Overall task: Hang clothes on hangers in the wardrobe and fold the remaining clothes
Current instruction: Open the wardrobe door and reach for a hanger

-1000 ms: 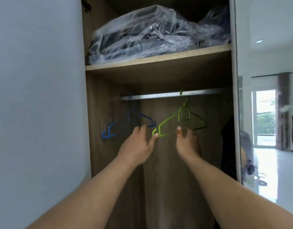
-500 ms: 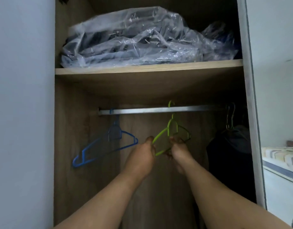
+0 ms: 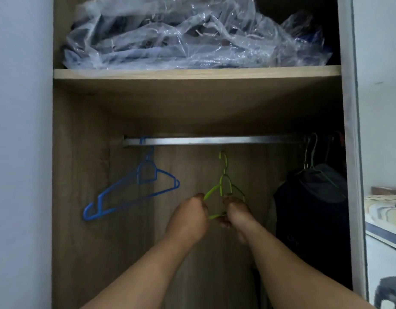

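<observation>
At frame centre, our left hand (image 3: 188,217) and right hand (image 3: 235,214) both grip the green hanger (image 3: 223,186), its hook just under the rail (image 3: 214,140). A blue hanger (image 3: 134,192) hangs at left; dark clothes (image 3: 313,197) hang at right.

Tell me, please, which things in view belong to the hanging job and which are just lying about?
Job:
green hanger, off the rail and held by the left hand and right hand
blue hanger, on the rail
dark garment, already hung

Lying about:
plastic-wrapped bundle on the shelf
</observation>
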